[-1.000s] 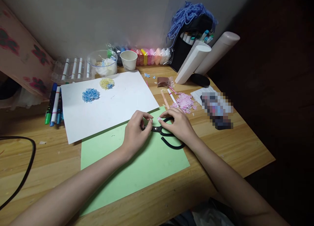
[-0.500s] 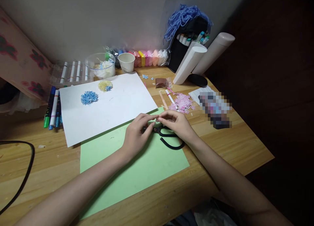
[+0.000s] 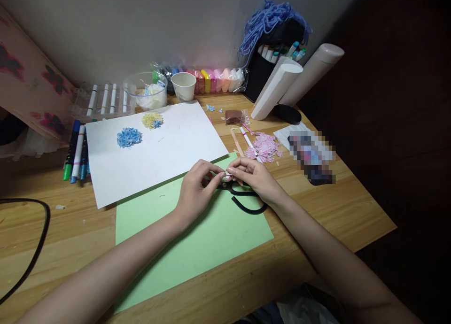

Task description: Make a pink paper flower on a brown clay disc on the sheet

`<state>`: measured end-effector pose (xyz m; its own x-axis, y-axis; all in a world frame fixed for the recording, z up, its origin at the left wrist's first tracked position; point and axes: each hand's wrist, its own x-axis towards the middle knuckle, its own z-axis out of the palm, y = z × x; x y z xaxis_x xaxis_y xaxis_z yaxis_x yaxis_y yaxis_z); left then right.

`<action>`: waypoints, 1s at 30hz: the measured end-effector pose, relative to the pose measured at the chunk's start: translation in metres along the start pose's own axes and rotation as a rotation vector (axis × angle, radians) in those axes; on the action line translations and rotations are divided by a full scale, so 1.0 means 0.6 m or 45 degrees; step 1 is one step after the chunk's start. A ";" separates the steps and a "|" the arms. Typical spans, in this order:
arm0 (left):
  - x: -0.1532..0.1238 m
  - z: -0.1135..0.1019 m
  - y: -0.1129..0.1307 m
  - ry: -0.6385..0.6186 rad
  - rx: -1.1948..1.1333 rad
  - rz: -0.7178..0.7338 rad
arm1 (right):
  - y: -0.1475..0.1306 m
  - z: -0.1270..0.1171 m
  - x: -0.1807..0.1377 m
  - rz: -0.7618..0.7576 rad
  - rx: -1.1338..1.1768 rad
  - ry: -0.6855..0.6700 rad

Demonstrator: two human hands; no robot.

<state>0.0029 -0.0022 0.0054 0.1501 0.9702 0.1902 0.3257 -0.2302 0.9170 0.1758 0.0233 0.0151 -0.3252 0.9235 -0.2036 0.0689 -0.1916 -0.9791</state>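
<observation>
My left hand (image 3: 200, 185) and my right hand (image 3: 252, 176) meet fingertip to fingertip over the green paper (image 3: 190, 249). Pinched between them is a small pinkish-white paper piece (image 3: 228, 174), mostly covered by the fingers. Black-handled scissors (image 3: 249, 211) lie beneath the hands, blades hidden. A white sheet (image 3: 169, 159) overlaps the green one and bears a blue clump of shreds (image 3: 129, 137) and a yellow clump (image 3: 152, 120) with a little blue at its edge. Beyond my right hand lies a heap of pink paper shreds (image 3: 265, 147).
Markers (image 3: 79, 150) lie at the left. Along the wall stand a clear bowl (image 3: 146, 96), a paper cup (image 3: 183, 85), bagged coloured clay (image 3: 214, 81) and a black pen holder (image 3: 259, 75). White bottles (image 3: 278, 89) lean nearby. A black cable (image 3: 45, 230) curves at the left edge.
The fingertips have shifted slightly, and more of the pinkish-white piece shows between them. The view has moved a little; the things on the table stay in place.
</observation>
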 end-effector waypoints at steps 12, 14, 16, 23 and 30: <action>0.003 -0.001 -0.002 -0.072 -0.013 -0.074 | -0.005 0.006 -0.004 -0.063 -0.096 0.050; 0.003 -0.001 -0.002 -0.066 -0.022 -0.082 | -0.004 0.007 -0.004 -0.069 -0.093 0.046; 0.003 -0.001 -0.001 -0.067 -0.031 -0.088 | -0.003 0.006 -0.003 -0.079 -0.089 0.045; 0.002 -0.002 0.000 -0.125 -0.096 -0.103 | 0.004 0.003 -0.004 -0.088 -0.038 -0.036; 0.003 -0.003 0.003 -0.131 -0.110 -0.101 | 0.005 0.009 -0.009 -0.182 -0.080 0.012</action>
<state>0.0022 -0.0007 0.0082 0.2235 0.9711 0.0834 0.2592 -0.1417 0.9554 0.1725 0.0157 0.0135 -0.3272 0.9429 -0.0619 0.0812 -0.0372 -0.9960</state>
